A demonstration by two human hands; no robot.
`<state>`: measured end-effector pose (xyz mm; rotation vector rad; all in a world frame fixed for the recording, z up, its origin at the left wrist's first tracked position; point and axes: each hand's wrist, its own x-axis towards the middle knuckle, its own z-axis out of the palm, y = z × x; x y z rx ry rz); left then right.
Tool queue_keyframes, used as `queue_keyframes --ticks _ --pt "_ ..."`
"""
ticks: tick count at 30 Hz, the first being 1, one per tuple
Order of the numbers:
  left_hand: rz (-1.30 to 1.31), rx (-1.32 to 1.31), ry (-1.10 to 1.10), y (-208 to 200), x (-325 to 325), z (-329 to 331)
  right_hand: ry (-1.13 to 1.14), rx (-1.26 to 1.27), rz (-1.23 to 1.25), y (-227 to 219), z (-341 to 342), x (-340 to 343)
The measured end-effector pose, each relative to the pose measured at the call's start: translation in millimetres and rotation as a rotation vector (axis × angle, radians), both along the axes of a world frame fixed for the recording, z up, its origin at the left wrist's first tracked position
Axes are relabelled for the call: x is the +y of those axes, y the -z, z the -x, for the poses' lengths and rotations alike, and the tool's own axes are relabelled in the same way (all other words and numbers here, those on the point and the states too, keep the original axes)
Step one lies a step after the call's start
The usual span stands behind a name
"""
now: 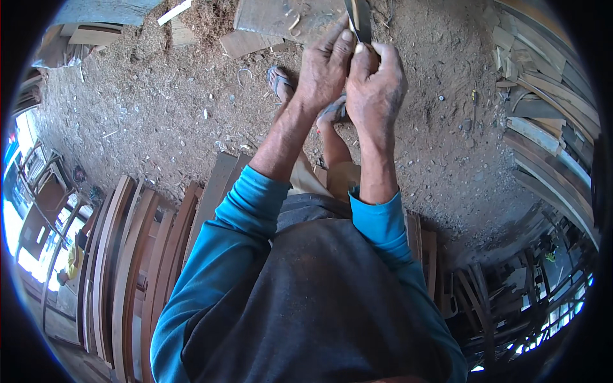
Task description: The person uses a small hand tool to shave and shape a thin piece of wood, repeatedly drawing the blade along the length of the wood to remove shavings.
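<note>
Two hands grip one blade.

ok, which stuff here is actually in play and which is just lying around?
In play:
- left hand and right hand, both closed on the narrow dark strip held up in front

Lying about:
- curved wooden slats stacked at the left
- planks piled at the right
- offcuts on the sawdust floor
- sandal on a foot
</note>
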<state>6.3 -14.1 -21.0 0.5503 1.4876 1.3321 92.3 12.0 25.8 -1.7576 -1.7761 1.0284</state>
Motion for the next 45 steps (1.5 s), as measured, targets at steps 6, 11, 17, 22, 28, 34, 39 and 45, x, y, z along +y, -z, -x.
queue_keyframes --ticks 6,11,17,22,28,34,39,45 --pt "-0.093 0.176 -0.024 17 4 3 -0.026 0.185 0.132 -15 -11 -4" --pt "-0.071 0.205 0.012 2 4 4 -0.015 0.103 -0.067 2 -5 -8" --pt "-0.042 0.173 0.018 5 1 5 -0.073 0.082 -0.135 17 -8 -11" --pt "-0.037 0.112 0.005 11 -1 5 -0.085 0.031 -0.165 15 0 -10" --pt "-0.105 0.150 0.038 12 13 17 -0.088 -0.001 -0.173 18 8 16" --pt "-0.062 -0.158 -0.028 11 10 12 0.238 1.001 0.621 4 -27 36" --pt "-0.074 -0.250 -0.044 11 9 10 0.118 0.557 0.333 -12 -35 17" --pt "-0.052 -0.189 0.058 8 6 14 -0.154 0.190 0.152 -31 -38 -8"
